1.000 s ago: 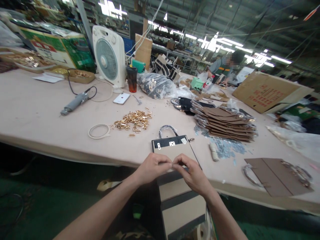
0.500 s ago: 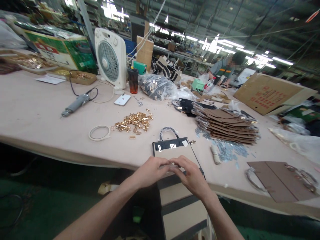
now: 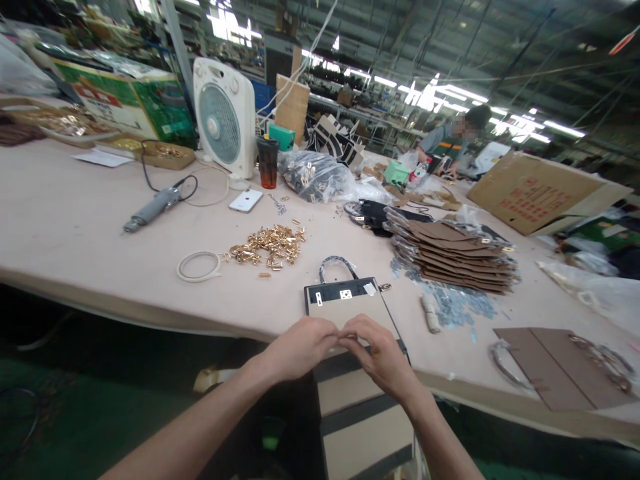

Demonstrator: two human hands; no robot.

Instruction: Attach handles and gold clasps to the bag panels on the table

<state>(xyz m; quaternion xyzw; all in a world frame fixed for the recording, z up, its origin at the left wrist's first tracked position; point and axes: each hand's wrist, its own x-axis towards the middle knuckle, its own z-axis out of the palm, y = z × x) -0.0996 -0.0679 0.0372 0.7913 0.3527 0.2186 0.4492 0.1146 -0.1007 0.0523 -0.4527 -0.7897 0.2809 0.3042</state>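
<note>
My left hand (image 3: 307,343) and my right hand (image 3: 377,350) meet fingertip to fingertip above a beige and black bag panel (image 3: 350,307). Both are closed in a pinch; whatever lies between the fingers is too small or hidden to make out. The panel rests partly on the table and hangs over its front edge towards me. Its far end carries a looped handle (image 3: 336,259) in clear wrap, a white-edged square fitting (image 3: 345,294) and a gold clasp (image 3: 385,287) at the side. A pile of small gold hardware pieces (image 3: 273,245) lies beyond my left hand.
A tape roll (image 3: 199,267), an electric screwdriver (image 3: 153,210), a phone (image 3: 245,200), a tumbler (image 3: 268,163) and a fan (image 3: 225,120) stand or lie left. Stacked brown panels (image 3: 455,257), a flat brown panel (image 3: 565,367) and a carton (image 3: 540,190) are right. A person (image 3: 453,140) works behind.
My fingers have drawn closer together into a tighter pinch, and my left fingers have curled in more. The bag panel has hardly moved.
</note>
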